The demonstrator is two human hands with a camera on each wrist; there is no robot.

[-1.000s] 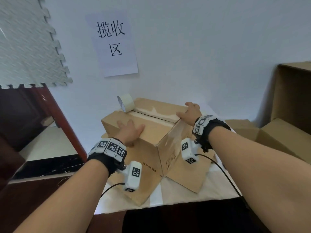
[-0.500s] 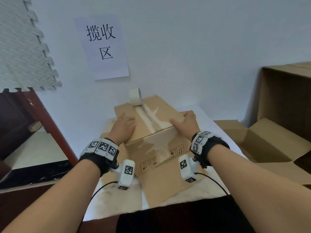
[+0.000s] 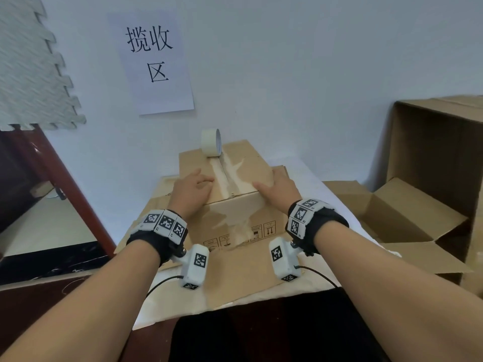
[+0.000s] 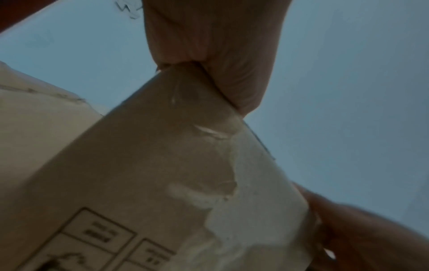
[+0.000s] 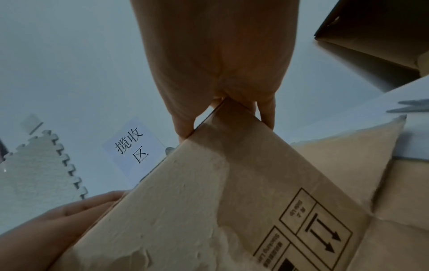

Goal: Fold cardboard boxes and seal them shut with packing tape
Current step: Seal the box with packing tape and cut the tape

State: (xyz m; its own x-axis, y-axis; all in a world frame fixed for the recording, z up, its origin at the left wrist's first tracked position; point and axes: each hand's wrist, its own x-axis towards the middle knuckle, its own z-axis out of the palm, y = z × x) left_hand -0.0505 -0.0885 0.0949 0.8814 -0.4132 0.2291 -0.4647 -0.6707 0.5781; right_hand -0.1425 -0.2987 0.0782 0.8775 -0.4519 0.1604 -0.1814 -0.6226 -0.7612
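Note:
A brown cardboard box point(image 3: 235, 205) stands on the table with its top flaps folded down. A strip of tape runs along the top seam, away from me. A roll of packing tape point(image 3: 211, 141) stands on edge at the far end of that seam. My left hand point(image 3: 192, 188) grips the near left top corner, and the left wrist view shows the hand point(image 4: 209, 45) wrapped over the box point(image 4: 162, 174). My right hand point(image 3: 277, 188) clasps the near right corner; its thumb point(image 5: 183, 119) lies on top and the fingers point(image 5: 267, 113) go down the side of the box point(image 5: 209, 201).
A flattened sheet of cardboard point(image 3: 235, 273) lies under the box on the white table point(image 3: 311, 176). Open cardboard boxes point(image 3: 418, 218) crowd the right side. A paper sign point(image 3: 154, 61) hangs on the wall behind, and a dark red frame point(image 3: 78, 205) stands at the left.
The box has been turned so that its taped seam now points away from me. Both hands shifted from the flaps to the near top corners.

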